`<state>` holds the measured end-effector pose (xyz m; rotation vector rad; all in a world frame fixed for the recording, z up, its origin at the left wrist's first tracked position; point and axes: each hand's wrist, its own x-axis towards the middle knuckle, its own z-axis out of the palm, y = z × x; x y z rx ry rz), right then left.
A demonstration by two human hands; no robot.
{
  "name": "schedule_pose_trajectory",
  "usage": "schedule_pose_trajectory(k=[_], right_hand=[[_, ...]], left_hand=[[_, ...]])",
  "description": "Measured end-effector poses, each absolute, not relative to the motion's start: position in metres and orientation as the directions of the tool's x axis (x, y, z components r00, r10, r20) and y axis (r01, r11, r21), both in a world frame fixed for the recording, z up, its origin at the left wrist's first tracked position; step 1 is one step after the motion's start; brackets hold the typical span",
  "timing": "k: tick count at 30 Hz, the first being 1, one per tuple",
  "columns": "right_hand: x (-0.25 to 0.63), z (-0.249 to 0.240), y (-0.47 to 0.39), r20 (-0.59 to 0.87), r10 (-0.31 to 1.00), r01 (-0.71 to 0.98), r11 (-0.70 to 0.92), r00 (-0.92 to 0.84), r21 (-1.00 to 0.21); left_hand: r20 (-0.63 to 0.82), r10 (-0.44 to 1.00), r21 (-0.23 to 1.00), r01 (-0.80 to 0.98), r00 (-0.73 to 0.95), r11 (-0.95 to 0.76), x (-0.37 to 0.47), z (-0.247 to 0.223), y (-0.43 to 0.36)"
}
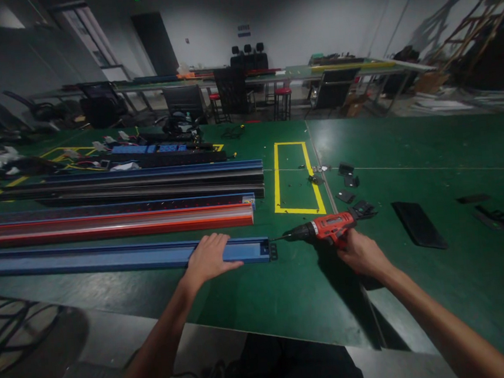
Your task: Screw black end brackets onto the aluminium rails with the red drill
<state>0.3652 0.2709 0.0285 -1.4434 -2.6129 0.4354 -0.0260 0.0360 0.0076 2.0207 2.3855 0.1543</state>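
My left hand (209, 257) grips the long blue metal profile (143, 259) near its right end, fingers over the far edge and thumb along the near side. A small black end piece (274, 252) sits at the profile's right end. In my right hand (363, 253) is a red and black cordless drill (332, 226), held by its handle and pointing left. Its long thin bit reaches the end of the profile, by the upper part of the black piece. Whether the tip meets a screw is too small to tell.
Beyond the blue profile lie a red profile (193, 219) and several dark profiles (155, 188). Yellow tape (300, 212) marks a rectangle on the green table (262, 306). Small black parts (346, 196) and a black flat piece (419, 225) lie to the right. Chairs (232, 93) stand behind.
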Motion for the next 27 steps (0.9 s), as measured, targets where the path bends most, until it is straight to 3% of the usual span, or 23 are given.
schedule_pose_trajectory(k=[7, 14, 27], right_hand=[[0.3612, 0.0319, 0.2705, -0.116, 0.863, 0.796, 0.391, -0.492, -0.463], [0.358, 0.0328, 0.2667, -0.075, 0.856, 0.778, 0.424, -0.511, -0.464], [0.3584, 0.024, 0.2719, -0.093, 0.845, 0.807, 0.462, -0.526, -0.366]], left_hand=[[0.049, 0.987, 0.09, 0.985, -0.155, 0.15, -0.0251, 0.0084, 0.037], [0.084, 0.983, 0.133, 0.979, -0.163, 0.151, -0.0275, 0.0038, 0.0369], [0.08, 0.985, 0.091, 0.986, -0.15, 0.143, -0.0265, 0.0052, 0.0364]])
